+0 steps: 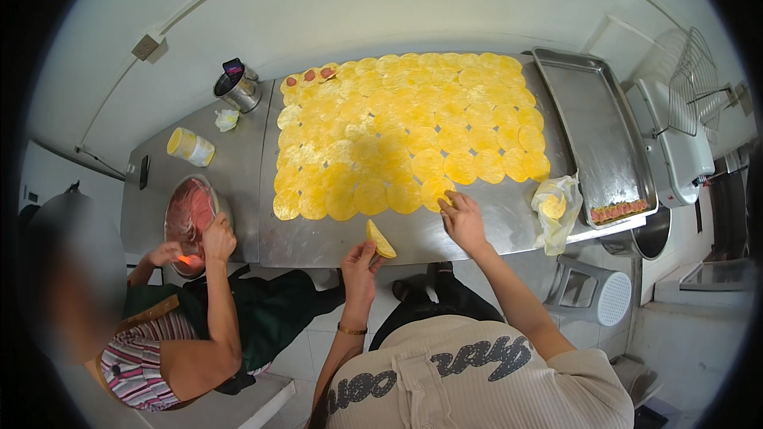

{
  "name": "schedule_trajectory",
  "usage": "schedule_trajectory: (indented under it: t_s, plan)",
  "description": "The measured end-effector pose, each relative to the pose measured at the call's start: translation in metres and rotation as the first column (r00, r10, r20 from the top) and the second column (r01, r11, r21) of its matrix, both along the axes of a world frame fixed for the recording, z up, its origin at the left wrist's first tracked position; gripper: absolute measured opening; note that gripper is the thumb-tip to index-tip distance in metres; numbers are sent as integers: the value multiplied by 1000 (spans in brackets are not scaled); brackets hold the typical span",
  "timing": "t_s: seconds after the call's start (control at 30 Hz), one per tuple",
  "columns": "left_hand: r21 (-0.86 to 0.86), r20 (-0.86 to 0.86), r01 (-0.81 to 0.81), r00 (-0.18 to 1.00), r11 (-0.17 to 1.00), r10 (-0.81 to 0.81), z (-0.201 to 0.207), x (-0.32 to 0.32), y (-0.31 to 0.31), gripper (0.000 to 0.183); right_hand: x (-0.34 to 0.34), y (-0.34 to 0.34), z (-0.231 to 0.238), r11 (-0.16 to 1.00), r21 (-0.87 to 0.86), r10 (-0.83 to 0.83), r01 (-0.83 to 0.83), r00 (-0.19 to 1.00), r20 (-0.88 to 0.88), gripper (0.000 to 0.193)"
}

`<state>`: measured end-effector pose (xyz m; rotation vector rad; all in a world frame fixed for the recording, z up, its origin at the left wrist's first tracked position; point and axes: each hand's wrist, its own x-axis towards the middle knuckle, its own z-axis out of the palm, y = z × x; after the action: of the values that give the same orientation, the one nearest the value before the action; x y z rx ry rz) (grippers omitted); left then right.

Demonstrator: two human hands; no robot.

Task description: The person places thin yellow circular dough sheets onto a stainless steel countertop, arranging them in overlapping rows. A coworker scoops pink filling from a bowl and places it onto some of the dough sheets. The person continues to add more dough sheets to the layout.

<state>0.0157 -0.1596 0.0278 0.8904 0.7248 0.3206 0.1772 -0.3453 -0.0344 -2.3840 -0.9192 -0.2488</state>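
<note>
My left hand [360, 264] grips a folded stack of yellow tortillas [381, 240] just over the table's front edge. At the near row of the layout, my right hand [463, 220] has its fingers closed on the edge of a single tortilla [434, 190] lying flat on the steel. Beyond both hands spreads a wide sheet of round yellow tortillas [381, 123], set in overlapping rows with a glossy surface. Small dabs of pink meat [309, 76] sit on several tortillas at the far left corner.
On the left a co-worker's hands [216, 240] work at a metal bowl of pink meat [189, 214]. A steel canister [238, 93] and yellow-white tub [191, 147] stand nearby. To the right are a plastic bag of tortillas [554, 210], a metal tray [592, 123] with rolled pieces and a stool [592, 292].
</note>
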Motion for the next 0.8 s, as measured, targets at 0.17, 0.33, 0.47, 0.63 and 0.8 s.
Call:
schedule_trajectory:
  t_s: [0.17, 0.33, 0.47, 0.63, 0.8]
  plan:
    - [-16, -9, 66, 998, 998, -67, 4, 14, -12, 15, -11, 12, 30, 983, 158, -75, 95, 988, -133, 27]
    - [-36, 40, 166, 985, 985, -165, 2, 32, -25, 14, -43, 32, 77, 856, 517, 267, 2, 855, -445, 26]
    - [-70, 58, 197, 979, 978, -193, 3, 42, -33, 12, -48, 30, 96, 838, 539, 216, 83, 857, -468, 15]
    - [-43, 34, 241, 970, 969, -240, 8, 52, -45, 12, -43, 16, 84, 799, 541, 168, 263, 766, -620, 6]
    - [-21, 32, 233, 972, 972, -232, 12, 57, -48, 15, -16, 1, 66, 448, 606, 409, 658, 452, -793, 12]
